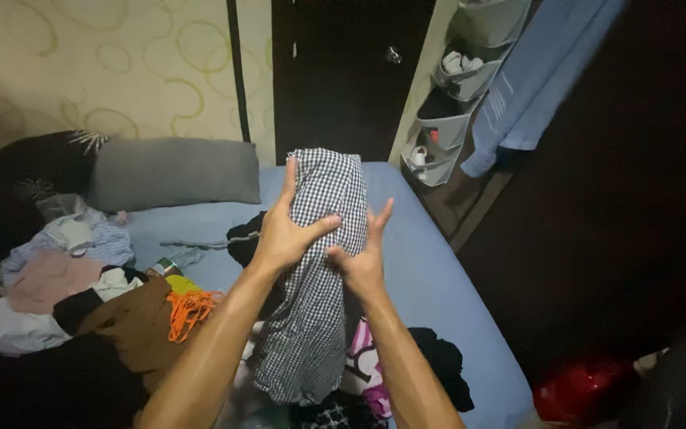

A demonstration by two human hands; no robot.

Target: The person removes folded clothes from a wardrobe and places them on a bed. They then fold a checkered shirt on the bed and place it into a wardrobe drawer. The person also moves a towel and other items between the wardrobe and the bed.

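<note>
The fingers (305, 230) of the left hand (287, 230) lie spread flat against the checked garment (319, 270), the thumb stretched across its front and the longer fingers reaching up along its left edge toward the top. The right hand (363, 254) presses the same cloth from the other side, its fingers spread and pointing upward, its thumb meeting the fabric near the left thumb. Neither hand closes round the cloth; both hold it between open palms.

The black-and-white checked garment hangs lengthwise, lifted above the middle of the bed (438, 270), its lower end falling onto a heap of dark and pink clothes (375, 357) near the bed's near edge. The bed has a pale blue sheet. A grey pillow (172, 171) lies along its far edge, against the patterned wall. A mixed pile of clothes (81, 286), with an orange piece and a brown one, covers the left side. A hanging fabric organiser (454, 103) and a blue towel (533, 79) hang beyond the far right corner.
</note>
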